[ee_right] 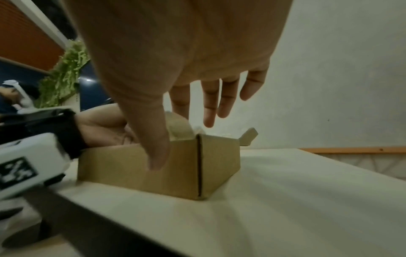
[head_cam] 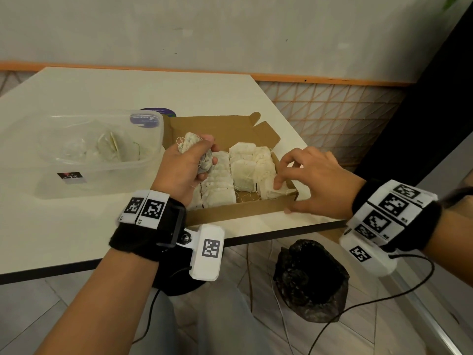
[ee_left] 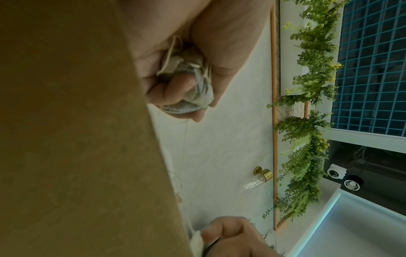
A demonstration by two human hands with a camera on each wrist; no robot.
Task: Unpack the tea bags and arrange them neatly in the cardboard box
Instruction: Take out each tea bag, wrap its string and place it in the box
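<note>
An open brown cardboard box (head_cam: 240,210) sits near the table's front right edge, with several pale tea bags (head_cam: 243,170) lying in rows inside. Above its left end, my left hand (head_cam: 202,160) grips a crumpled bunch of tea bags (head_cam: 206,163) with loose strings; the left wrist view shows that bunch (ee_left: 197,97) squeezed in the fist (ee_left: 175,87). My right hand (head_cam: 282,198) is at the box's right front corner. Its fingers reach in, a fingertip (head_cam: 277,186) touches a tea bag, and the thumb presses the outer front wall (ee_right: 123,167).
A clear plastic tub (head_cam: 122,180) holding wrappers and a few tea bags stands left of the box on the white table (head_cam: 76,226). A black-lined bin (head_cam: 309,278) is on the floor below the table's front edge. A wall runs behind the table.
</note>
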